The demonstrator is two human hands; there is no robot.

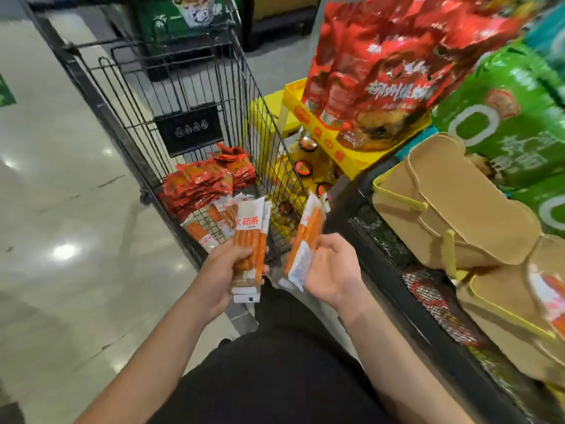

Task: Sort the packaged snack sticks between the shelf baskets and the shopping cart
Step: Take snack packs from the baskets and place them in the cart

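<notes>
The left hand (224,272) grips a stack of snack-stick packs (249,243) upright, long axis pointing away over the shopping cart (171,87). The right hand (328,270) curls round a second bundle of packs (305,240), tilted slightly right. That bundle lies nearer the shelf baskets (458,206), so the right hand looks better placed for shelving; the left sits just above loose packs (203,229) in the cart.
</notes>
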